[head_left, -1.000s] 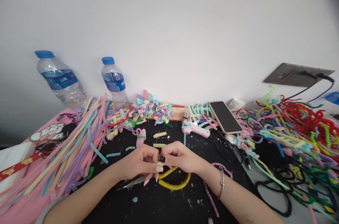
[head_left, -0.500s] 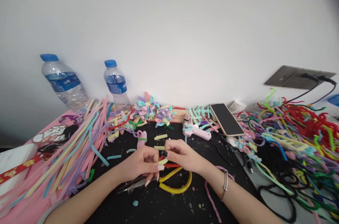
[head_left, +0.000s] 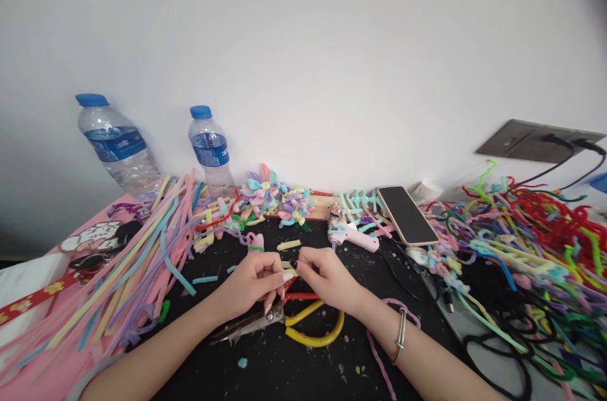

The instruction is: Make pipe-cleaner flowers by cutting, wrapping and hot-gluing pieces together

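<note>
My left hand [head_left: 256, 284] and my right hand [head_left: 325, 276] meet fingertip to fingertip over the black work surface. Both pinch a short pale yellow pipe cleaner piece, now mostly hidden by the fingers. Right below them lie scissors with yellow handles [head_left: 317, 343], lined in red; their blades [head_left: 251, 327] point left under my left hand. Just beyond the fingers rests another pale yellow pipe cleaner piece [head_left: 289, 245]. A pink-purple pipe cleaner bundle [head_left: 255, 243] is behind my left hand, and a light pink glue gun [head_left: 353, 236] is past my right hand.
Long pastel pipe cleaners [head_left: 137, 262] spread over the left side. Pipe-cleaner flowers [head_left: 265, 189] and a phone [head_left: 408, 215] sit along the wall. Two water bottles [head_left: 116, 145] stand back left. Tangled colourful pipe cleaners [head_left: 545, 230] and black cables [head_left: 497, 344] fill the right.
Both hands have shifted slightly up and away from the scissors, fingertips closer together. The pale yellow piece between them has become mostly hidden, and more of the scissor blades shows.
</note>
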The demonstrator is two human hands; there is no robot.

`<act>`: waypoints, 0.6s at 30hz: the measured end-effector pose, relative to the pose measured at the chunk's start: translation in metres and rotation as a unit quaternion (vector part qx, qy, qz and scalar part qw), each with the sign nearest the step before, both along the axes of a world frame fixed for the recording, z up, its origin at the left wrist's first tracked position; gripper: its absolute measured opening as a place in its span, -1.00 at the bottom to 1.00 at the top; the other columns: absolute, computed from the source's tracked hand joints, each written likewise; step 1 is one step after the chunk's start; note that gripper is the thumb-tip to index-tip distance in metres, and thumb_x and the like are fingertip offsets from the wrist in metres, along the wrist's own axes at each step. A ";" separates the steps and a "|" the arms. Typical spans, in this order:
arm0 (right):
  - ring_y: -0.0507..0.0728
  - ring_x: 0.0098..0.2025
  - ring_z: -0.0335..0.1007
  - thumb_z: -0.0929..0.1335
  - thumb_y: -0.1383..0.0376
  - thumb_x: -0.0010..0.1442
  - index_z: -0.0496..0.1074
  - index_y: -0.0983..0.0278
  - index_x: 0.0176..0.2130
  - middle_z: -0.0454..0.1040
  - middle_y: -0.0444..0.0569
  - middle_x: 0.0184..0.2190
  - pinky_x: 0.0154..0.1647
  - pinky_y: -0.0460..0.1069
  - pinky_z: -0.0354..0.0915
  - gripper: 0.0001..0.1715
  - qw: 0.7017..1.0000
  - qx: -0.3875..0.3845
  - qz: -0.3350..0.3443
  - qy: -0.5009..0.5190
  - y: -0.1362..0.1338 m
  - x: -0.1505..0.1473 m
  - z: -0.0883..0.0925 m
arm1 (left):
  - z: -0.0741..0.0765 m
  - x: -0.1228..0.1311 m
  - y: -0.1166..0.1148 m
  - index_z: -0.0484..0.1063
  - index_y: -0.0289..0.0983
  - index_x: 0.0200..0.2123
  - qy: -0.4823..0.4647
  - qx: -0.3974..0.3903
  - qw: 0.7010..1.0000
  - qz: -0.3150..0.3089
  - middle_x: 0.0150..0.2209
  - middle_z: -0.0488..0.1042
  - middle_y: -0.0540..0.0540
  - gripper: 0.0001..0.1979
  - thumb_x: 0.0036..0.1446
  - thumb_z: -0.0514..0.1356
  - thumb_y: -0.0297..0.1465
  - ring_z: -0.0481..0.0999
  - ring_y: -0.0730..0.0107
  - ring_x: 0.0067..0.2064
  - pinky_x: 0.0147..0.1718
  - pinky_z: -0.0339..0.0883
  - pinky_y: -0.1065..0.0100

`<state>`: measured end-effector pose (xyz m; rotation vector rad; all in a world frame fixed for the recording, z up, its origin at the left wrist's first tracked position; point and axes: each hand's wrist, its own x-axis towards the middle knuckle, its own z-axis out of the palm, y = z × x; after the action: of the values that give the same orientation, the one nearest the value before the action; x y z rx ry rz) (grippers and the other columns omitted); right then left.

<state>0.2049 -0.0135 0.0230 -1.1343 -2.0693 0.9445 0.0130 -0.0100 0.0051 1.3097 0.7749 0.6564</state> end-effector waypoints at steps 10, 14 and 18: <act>-0.04 -0.54 -0.04 0.18 0.30 0.26 0.03 0.24 -0.55 0.04 -0.26 -0.62 -0.52 -0.12 -0.05 -0.65 0.999 -0.001 -0.012 0.031 0.001 0.000 -0.005 | 0.002 -0.002 0.000 0.37 -0.31 -0.44 0.051 0.087 0.995 0.019 -0.70 0.30 0.11 -0.68 0.25 0.07 -0.22 0.29 0.57 -0.71 -0.67 0.06 0.53; -0.04 -0.55 -0.05 0.18 0.32 0.24 0.02 0.23 -0.55 0.04 -0.25 -0.62 -0.52 -0.12 -0.06 -0.66 1.000 0.016 -0.008 0.022 -0.001 -0.002 -0.004 | 0.003 -0.002 -0.004 0.27 -0.28 -0.52 0.099 0.122 0.987 0.037 -0.63 0.30 0.10 -0.69 0.23 0.08 -0.27 0.30 0.57 -0.70 -0.67 0.13 0.52; -0.03 -0.56 -0.05 0.18 0.33 0.23 0.00 0.23 -0.55 0.04 -0.25 -0.62 -0.52 -0.11 -0.07 -0.66 0.999 0.030 -0.009 0.007 -0.003 -0.004 -0.003 | 0.002 -0.003 -0.005 0.21 -0.27 -0.56 0.158 0.192 0.966 0.069 -0.66 0.22 0.14 -0.68 0.24 0.08 -0.30 0.24 0.59 -0.70 -0.66 0.09 0.52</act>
<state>0.2014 -0.0162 0.0203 -1.1100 -2.0589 0.8735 0.0100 -0.0151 0.0073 1.7541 1.0405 0.7423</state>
